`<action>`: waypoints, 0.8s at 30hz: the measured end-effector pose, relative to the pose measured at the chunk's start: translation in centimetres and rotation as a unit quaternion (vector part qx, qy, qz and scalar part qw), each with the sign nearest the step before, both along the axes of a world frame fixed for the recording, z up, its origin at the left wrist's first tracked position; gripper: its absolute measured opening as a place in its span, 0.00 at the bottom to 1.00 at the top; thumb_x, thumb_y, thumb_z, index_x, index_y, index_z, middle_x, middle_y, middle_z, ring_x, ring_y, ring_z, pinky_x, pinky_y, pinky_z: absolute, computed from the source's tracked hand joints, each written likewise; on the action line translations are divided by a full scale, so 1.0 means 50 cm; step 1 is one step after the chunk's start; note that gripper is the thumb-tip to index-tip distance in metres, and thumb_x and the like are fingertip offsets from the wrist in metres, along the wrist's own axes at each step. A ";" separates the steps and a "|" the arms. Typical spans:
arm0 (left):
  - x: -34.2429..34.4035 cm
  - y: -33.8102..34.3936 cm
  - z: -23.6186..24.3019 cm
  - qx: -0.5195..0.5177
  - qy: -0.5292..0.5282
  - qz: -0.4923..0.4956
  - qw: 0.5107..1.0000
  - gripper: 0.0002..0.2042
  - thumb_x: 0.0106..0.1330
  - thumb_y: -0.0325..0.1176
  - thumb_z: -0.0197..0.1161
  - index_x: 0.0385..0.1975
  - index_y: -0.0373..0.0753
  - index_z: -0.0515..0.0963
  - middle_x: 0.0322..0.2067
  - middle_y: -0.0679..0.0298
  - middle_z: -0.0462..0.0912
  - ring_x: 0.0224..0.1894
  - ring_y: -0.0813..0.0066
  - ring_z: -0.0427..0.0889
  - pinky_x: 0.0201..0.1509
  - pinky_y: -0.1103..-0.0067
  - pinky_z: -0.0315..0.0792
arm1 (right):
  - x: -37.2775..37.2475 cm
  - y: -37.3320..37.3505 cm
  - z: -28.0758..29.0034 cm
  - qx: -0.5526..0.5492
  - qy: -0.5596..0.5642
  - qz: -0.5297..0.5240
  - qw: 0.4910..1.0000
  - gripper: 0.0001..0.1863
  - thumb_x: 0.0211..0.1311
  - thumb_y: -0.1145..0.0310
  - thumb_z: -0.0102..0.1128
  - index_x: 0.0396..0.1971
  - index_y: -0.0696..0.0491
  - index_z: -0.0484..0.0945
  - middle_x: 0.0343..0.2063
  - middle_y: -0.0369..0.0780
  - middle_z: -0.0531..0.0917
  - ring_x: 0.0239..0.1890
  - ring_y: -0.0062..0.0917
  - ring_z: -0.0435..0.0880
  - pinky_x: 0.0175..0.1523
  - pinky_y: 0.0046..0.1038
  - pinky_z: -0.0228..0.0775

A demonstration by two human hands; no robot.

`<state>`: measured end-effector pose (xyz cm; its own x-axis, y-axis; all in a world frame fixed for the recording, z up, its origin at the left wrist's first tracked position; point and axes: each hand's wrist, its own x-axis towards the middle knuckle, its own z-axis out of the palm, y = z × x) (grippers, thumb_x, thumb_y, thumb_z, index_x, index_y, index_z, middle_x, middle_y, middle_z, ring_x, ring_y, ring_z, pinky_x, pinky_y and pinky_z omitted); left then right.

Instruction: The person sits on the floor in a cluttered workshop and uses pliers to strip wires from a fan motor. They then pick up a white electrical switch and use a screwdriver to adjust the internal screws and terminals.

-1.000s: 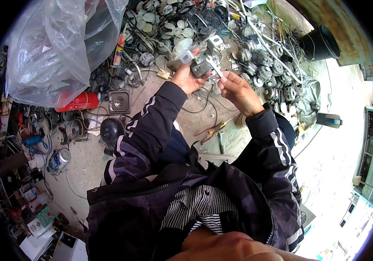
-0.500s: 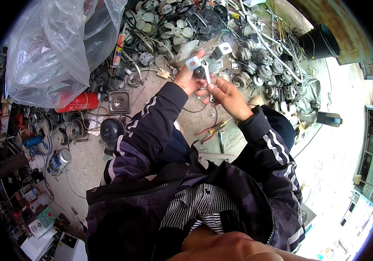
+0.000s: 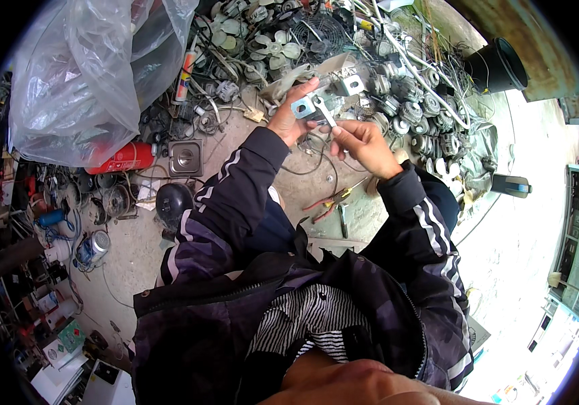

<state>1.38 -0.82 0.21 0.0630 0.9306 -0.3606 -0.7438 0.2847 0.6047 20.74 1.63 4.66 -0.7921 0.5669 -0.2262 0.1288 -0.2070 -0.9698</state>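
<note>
My left hand [image 3: 288, 123] is closed around a part with two pale metal bracket tabs [image 3: 301, 108], each with a hole; its dark body between them is mostly hidden. Pinched in my right hand [image 3: 368, 150] is a silver wrench [image 3: 328, 116], slanting up to the left. The wrench's upper end lies against the part beside the left tab; I cannot tell whether it grips a nut there. On the floor below my hands rest pliers with red handles [image 3: 326, 202] and a slim dark-handled tool [image 3: 343, 221].
Small motors [image 3: 411, 111] and fan blades [image 3: 276, 48] are heaped ahead. At left lie a clear plastic bag [image 3: 94, 74], a red cylinder [image 3: 124, 157], a metal pan lid [image 3: 185, 158] and a black rounded object [image 3: 174, 204]. A black bucket [image 3: 498, 65] stands far right.
The wrench has swung from nearly upright to a slant, its lower end going right with my right hand. The bracketed part has shifted slightly down and turned a little.
</note>
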 end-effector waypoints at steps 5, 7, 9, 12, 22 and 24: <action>0.013 -0.008 0.040 -0.002 0.112 -0.010 0.994 0.15 0.61 0.46 0.64 0.40 0.43 0.76 0.30 0.71 0.80 0.30 0.84 0.80 0.24 0.85 0.72 | 0.044 0.060 -0.004 0.046 -0.095 0.005 0.994 0.13 0.66 0.63 0.57 0.40 0.57 0.82 0.18 0.26 0.73 0.20 0.09 0.66 0.26 0.15 0.57; 0.005 -0.003 0.008 -0.004 0.154 -0.041 0.987 0.18 0.60 0.45 0.66 0.43 0.41 0.75 0.32 0.71 0.80 0.31 0.84 0.80 0.29 0.84 0.75 | 0.060 0.079 -0.007 0.052 -0.091 0.028 0.994 0.11 0.66 0.65 0.57 0.39 0.56 0.83 0.18 0.26 0.72 0.20 0.09 0.65 0.26 0.16 0.56; 0.013 -0.005 0.006 -0.013 0.138 -0.015 0.990 0.19 0.60 0.46 0.66 0.44 0.40 0.74 0.32 0.71 0.80 0.31 0.84 0.80 0.26 0.85 0.73 | 0.056 0.074 0.015 0.032 -0.090 0.050 0.994 0.13 0.68 0.62 0.52 0.37 0.55 0.82 0.17 0.27 0.73 0.20 0.10 0.66 0.28 0.16 0.57; -0.009 0.002 -0.019 -0.076 0.002 -0.028 0.997 0.21 0.57 0.51 0.67 0.44 0.47 0.73 0.31 0.69 0.80 0.27 0.78 0.81 0.18 0.87 0.64 | 0.043 0.063 0.023 -0.023 -0.044 0.053 0.997 0.14 0.70 0.61 0.47 0.39 0.54 0.79 0.18 0.29 0.75 0.21 0.11 0.67 0.29 0.16 0.57; 0.004 0.002 0.002 -0.035 -0.054 -0.008 0.998 0.22 0.61 0.56 0.61 0.44 0.44 0.74 0.33 0.66 0.80 0.28 0.76 0.78 0.18 0.86 0.65 | -0.007 0.002 -0.016 -0.036 0.021 0.039 0.998 0.14 0.73 0.62 0.41 0.47 0.54 0.72 0.31 0.34 0.83 0.28 0.13 0.75 0.35 0.15 0.64; 0.003 0.000 0.008 -0.064 -0.051 -0.014 0.997 0.23 0.60 0.56 0.61 0.44 0.43 0.74 0.31 0.65 0.81 0.28 0.76 0.80 0.18 0.85 0.68 | -0.011 -0.001 -0.023 -0.036 0.014 0.046 0.998 0.15 0.73 0.61 0.42 0.48 0.54 0.72 0.32 0.34 0.83 0.28 0.13 0.76 0.34 0.15 0.65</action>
<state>1.54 -0.82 0.62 0.1311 0.8742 -0.4675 -0.7897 0.3772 0.4839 20.20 1.57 3.51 -0.8464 0.4755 -0.2400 0.1226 -0.2646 -0.9565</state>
